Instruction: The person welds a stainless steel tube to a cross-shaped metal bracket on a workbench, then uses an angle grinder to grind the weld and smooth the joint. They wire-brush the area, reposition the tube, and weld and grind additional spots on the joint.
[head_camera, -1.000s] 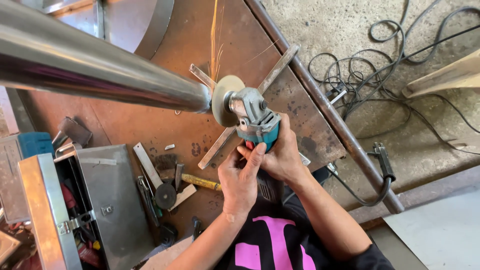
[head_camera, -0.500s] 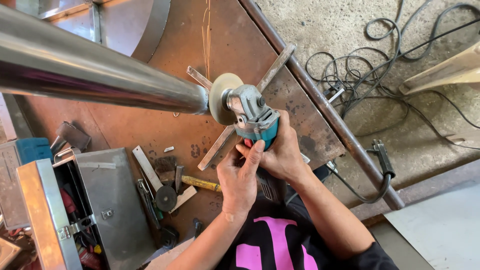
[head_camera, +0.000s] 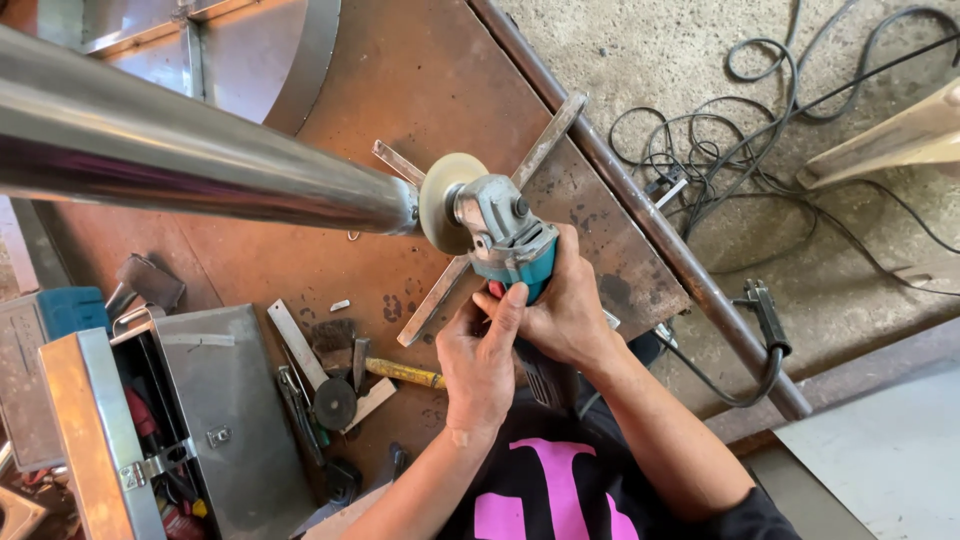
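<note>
A teal and grey angle grinder (head_camera: 505, 235) is gripped by both my hands. My right hand (head_camera: 570, 305) wraps its body from the right. My left hand (head_camera: 478, 362) holds it from below, fingers on the teal housing. Its pale disc (head_camera: 440, 200) presses against the end of a long shiny steel tube (head_camera: 190, 155) that runs in from the left. No sparks show.
A rusty steel table (head_camera: 420, 90) lies below, with crossed flat bars (head_camera: 545, 140). An open metal toolbox (head_camera: 150, 420) stands at lower left, with a hammer (head_camera: 385, 368), a spare disc (head_camera: 335, 403) and hand tools beside it. Cables (head_camera: 760, 150) and a clamp (head_camera: 765, 315) lie on the concrete floor at right.
Sparks flew upward from the disc earlier; none show now. The grinder and both hands stay at the tube's end with little shift.
</note>
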